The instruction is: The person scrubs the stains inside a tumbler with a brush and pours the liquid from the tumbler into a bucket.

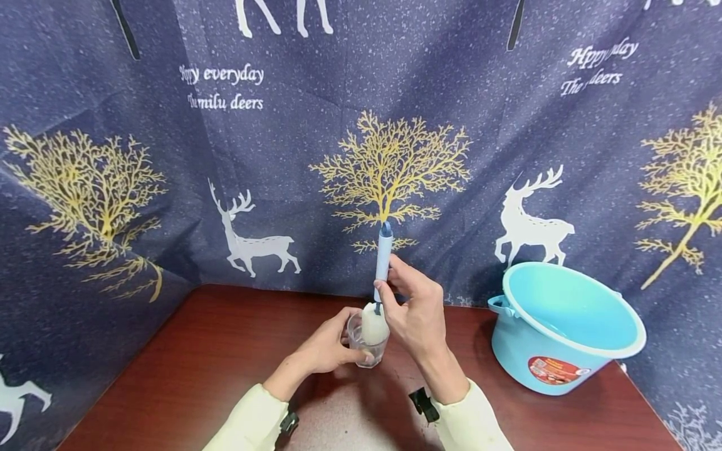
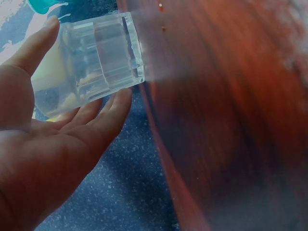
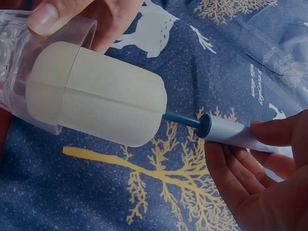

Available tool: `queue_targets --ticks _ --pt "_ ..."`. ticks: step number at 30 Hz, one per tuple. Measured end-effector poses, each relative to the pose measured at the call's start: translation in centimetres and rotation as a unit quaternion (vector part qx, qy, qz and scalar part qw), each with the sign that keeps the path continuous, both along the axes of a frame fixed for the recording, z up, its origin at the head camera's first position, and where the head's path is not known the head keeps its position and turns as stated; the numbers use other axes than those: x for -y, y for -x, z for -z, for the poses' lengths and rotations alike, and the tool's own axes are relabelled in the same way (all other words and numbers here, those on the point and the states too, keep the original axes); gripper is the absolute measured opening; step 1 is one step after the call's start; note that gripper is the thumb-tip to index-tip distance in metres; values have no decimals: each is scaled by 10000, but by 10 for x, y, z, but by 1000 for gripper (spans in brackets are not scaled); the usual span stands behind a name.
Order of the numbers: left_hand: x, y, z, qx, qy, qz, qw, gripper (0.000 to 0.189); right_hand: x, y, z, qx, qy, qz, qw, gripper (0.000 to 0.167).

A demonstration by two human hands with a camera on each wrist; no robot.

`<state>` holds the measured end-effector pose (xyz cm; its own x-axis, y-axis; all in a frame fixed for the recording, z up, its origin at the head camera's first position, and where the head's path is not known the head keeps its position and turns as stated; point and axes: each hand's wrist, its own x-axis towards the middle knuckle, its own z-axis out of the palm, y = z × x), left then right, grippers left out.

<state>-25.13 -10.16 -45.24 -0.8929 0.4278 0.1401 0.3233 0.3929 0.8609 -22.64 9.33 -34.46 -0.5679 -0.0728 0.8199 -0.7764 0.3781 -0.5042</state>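
Observation:
My left hand (image 1: pixel 324 347) grips a clear cup (image 2: pixel 108 53) from its left side, the thumb on the near side and the fingers round the other. The cup is held a little above the table, its base showing in the left wrist view. My right hand (image 1: pixel 420 307) pinches the light blue handle of a sponge cup brush (image 1: pixel 383 254) between thumb and fingers. The brush stands nearly upright, a dark blue stem joining the handle to a thick white sponge head (image 3: pixel 110 98). The lower part of that head is inside the cup; its upper part sticks out above the rim.
A light blue bucket (image 1: pixel 564 338) with a red label stands at the right of the brown table (image 1: pixel 237 332). Behind the table hangs a dark blue cloth (image 1: pixel 316 81) printed with deer and yellow trees. Small drops lie on the tabletop in the left wrist view.

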Motion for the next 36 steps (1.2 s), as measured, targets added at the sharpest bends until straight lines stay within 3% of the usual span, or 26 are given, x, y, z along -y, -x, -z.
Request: queue_targets --ticks 20,36 --pt "-1 1 -1 60 -17 -49 10000 81 2 -4 -2 499 399 -245 9977 42" --pt "-2 0 0 56 -119 -7 9999 82 3 -3 0 591 524 -408 9960 41"
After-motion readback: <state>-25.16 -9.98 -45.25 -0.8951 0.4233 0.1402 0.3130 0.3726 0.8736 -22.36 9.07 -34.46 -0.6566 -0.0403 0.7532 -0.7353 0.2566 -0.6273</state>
